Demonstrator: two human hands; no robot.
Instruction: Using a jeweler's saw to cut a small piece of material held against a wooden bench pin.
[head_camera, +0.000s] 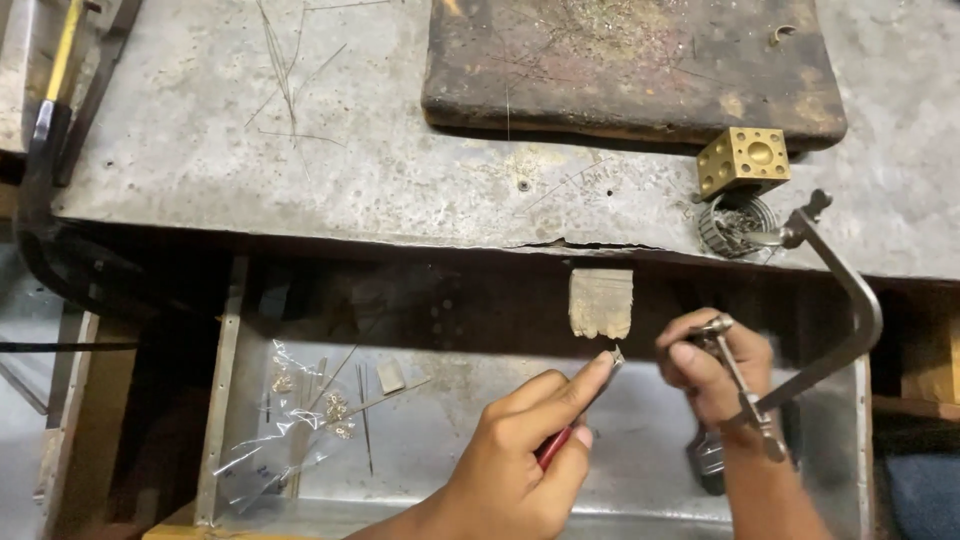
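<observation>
Saw frame (835, 300), a metal jeweller's type with a curved back, sits in the right hand (715, 375); its upper clamp reaches up past the bench edge (400, 235), its lower end and dark handle (708, 455) hang below the palm. Right-hand fingers are curled tight around the frame's lower clamp area, thumb and forefinger pinched at the small screw (718, 324) on top.

Left hand (520, 450) is just left of the saw frame, not touching it. Its thumb and forefinger are closed in a pinch on a slim tool with a red grip (553, 447); the metal tip (615, 357) points up toward the wooden peg (601, 302). Whether the tip touches the saw blade cannot be told; the blade itself is too thin to see.

The wooden peg juts from under the bench edge, directly above the left fingertips and left of the saw frame. A brass block with round dimples (743, 158) and a coil of wire (735, 225) lie on the bench just above the saw frame's upper clamp. Further above, a dark worn board (630, 65).

The metal tray (640, 420) lies beneath both hands. A clear plastic bag (290, 420) with small metal bits rests in it, well left of the saw frame.
</observation>
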